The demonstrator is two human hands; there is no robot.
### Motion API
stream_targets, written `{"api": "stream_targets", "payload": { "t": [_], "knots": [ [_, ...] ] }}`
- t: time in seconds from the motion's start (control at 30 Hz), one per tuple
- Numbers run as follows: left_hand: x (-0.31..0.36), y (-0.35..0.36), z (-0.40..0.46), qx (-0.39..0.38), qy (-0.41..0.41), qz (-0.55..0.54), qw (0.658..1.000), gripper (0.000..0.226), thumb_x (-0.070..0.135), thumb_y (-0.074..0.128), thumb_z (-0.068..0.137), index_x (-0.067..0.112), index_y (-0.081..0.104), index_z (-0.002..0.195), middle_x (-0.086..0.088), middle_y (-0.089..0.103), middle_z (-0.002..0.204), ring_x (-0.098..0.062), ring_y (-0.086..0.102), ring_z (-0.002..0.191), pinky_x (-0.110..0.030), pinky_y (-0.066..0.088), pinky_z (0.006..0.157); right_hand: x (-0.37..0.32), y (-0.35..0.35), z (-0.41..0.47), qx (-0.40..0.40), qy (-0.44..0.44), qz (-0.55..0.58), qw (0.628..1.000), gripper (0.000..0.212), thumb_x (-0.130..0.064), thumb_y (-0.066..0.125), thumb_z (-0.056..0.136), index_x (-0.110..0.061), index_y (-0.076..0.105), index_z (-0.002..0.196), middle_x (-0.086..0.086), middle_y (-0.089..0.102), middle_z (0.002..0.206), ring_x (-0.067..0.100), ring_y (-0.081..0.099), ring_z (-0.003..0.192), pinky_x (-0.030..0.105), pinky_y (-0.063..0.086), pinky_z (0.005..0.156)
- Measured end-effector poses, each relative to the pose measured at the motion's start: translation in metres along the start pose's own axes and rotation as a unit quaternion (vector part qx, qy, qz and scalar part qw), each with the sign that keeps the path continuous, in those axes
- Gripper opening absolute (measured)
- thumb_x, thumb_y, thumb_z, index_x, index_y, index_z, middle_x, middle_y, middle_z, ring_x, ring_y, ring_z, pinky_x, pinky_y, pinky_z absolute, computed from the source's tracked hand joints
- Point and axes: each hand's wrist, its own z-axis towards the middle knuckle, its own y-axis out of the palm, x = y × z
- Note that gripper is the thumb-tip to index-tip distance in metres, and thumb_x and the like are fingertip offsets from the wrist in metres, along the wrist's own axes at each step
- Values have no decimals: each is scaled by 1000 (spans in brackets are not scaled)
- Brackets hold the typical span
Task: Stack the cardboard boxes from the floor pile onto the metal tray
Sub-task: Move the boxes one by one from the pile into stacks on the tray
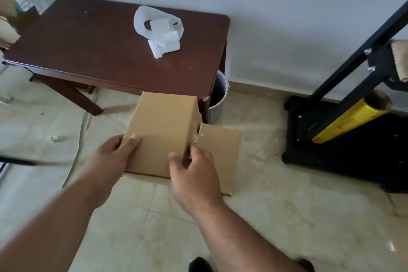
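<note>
both hands grip one cardboard box (161, 130), held above the floor (254, 216): the left hand (110, 157) clasps its near left edge, thumb on top, and the right hand (192, 170) pinches the near right corner. it looks light, stiff and empty, with a loose flap (220, 152) hanging at the right; holding the two opposite edges seems best. beyond it, one brown surface (99, 51) carries one white bag (159, 28). no metal tray or floor pile is visible.

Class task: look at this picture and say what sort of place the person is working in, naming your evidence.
Probably a small indoor packing room: a cardboard box held in both hands, a black metal stand with a yellow film roll, and a wooden table.
</note>
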Motion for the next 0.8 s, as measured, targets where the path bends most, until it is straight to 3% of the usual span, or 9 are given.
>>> {"api": "stream_targets", "payload": {
  "t": [0.23,0.37,0.5,0.8],
  "knots": [
    [-17,-21,36,-20,-5,-7,1000,33,55,65,94,31,71,116,7,77,112,-19,68,112,-46,49,106,-2,47,14,10,15,14,1000,54,-51,48,94,-27,52,143,-6,54,136,18,54,127,38,45,109],
    [-22,-21,51,-43,7,5,999,48,64,66,85,34,70,123,10,77,112,-17,69,112,-47,50,106,1,53,24,18,34,23,999,46,-48,49,95,-30,55,137,-11,56,131,16,56,123,38,48,105],
    [-26,-12,63,-54,9,14,998,38,54,61,96,28,70,123,8,77,110,-18,68,110,-44,50,104,5,56,31,18,51,22,998,47,-49,48,96,-34,51,140,-13,55,128,14,56,121,38,49,104],
    [-31,-6,73,-69,7,36,997,42,56,60,96,30,68,128,9,77,113,-15,69,109,-47,50,107,10,59,41,21,61,7,998,58,-51,46,94,-32,47,148,-13,54,134,14,54,126,40,48,107]
  ]
}}
